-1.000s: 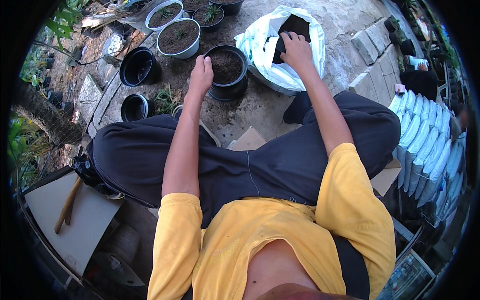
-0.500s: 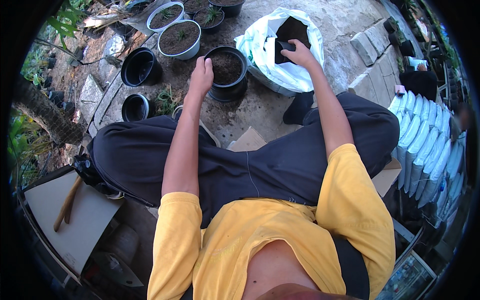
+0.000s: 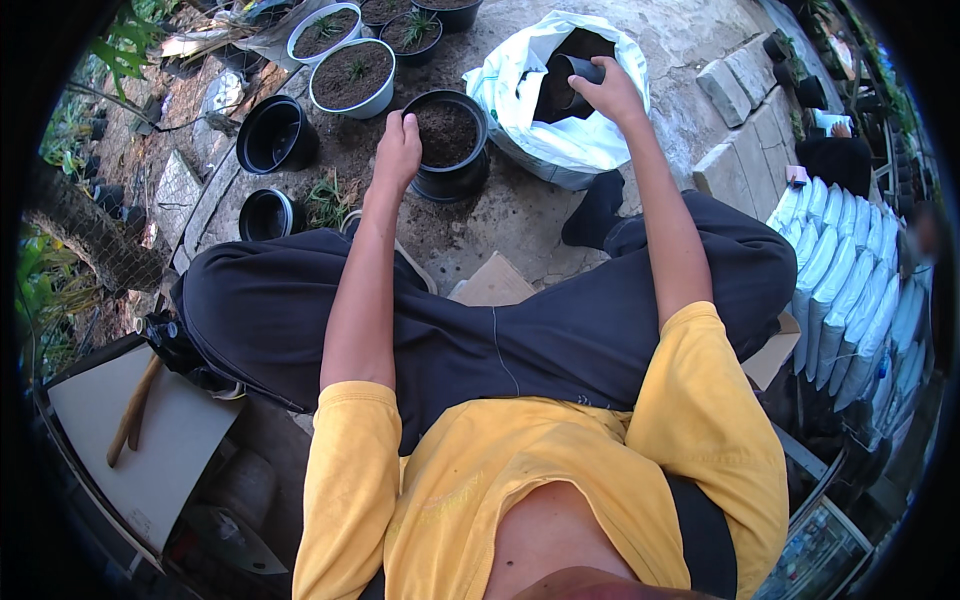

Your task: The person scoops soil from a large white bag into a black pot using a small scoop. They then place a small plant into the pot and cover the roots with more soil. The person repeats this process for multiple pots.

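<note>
My left hand [image 3: 399, 150] is closed on the left rim of a black plant pot [image 3: 450, 186], which holds dark soil [image 3: 446, 133]. To its right stands an open white bag [image 3: 505, 105] with dark soil inside. Over the bag's mouth my right hand [image 3: 612, 92] grips a small black pot [image 3: 587, 72] by its side. That pot lies tilted, with its open end toward the soil in the bag; what it contains is hidden.
Two black pots [image 3: 277, 135] [image 3: 268, 215] stand left of my left hand. Beyond are white pots of soil with small plants [image 3: 352, 80]. Concrete blocks [image 3: 742, 90] lie at right, near stacked white bags [image 3: 840, 270]. A wooden-handled tool [image 3: 135, 410] rests on a board at lower left.
My right hand has lifted slightly and turned the small black pot, so more of it shows above the soil in the bag. My left hand stays at the black plant pot's rim.
</note>
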`<state>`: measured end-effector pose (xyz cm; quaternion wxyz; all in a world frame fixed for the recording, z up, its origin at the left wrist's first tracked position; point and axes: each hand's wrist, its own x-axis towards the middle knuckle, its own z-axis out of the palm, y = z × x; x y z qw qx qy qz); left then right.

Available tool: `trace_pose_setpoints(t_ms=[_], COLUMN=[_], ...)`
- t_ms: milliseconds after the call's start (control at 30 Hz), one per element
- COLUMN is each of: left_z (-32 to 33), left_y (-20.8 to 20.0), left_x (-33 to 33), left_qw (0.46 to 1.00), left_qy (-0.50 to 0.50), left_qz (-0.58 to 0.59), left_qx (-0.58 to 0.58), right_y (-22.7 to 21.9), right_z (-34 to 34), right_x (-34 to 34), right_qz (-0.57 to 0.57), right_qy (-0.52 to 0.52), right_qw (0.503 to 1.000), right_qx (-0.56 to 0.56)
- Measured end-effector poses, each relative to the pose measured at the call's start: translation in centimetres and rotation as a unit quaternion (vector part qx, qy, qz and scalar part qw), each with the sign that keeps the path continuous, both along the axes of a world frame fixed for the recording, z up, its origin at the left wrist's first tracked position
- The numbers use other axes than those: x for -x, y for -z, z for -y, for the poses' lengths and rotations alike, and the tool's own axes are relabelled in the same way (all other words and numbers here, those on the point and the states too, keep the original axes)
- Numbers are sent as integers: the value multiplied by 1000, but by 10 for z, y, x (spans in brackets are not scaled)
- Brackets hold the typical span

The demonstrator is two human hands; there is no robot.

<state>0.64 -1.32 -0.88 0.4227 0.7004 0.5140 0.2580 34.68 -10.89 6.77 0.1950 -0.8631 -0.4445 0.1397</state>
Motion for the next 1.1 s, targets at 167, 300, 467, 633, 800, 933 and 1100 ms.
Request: trace_pose_setpoints(t_ms=[167,300,467,633,800,933,1100], left_z=[2,0,0,-1,1,0,-3], left_y=[-3,0,2,4,0,2,5], left_x=[0,0,0,2,-1,1,0], left_qw=[1000,1000,1000,1000,1000,1000,999], left_qy=[-2,1,3,-3,-7,-9,-3], left_qz=[2,9,18,16,12,17,6], left_qx=[-1,1,2,-3,18,14,37], right_y=[6,6,1,-28,-46,-72,-69], right_z=[1,1,0,2,2,3,4], right_x=[-5,-8,-11,6,7,26,87], right_qz=[-7,-31,-120,-184,-73,-64,-52], right_qy=[16,27,38,39,4,-36,-107], right_qw=[999,998,988,979,992,988,977], right_qx=[-40,-56,-88,-81,-105,-134,-178])
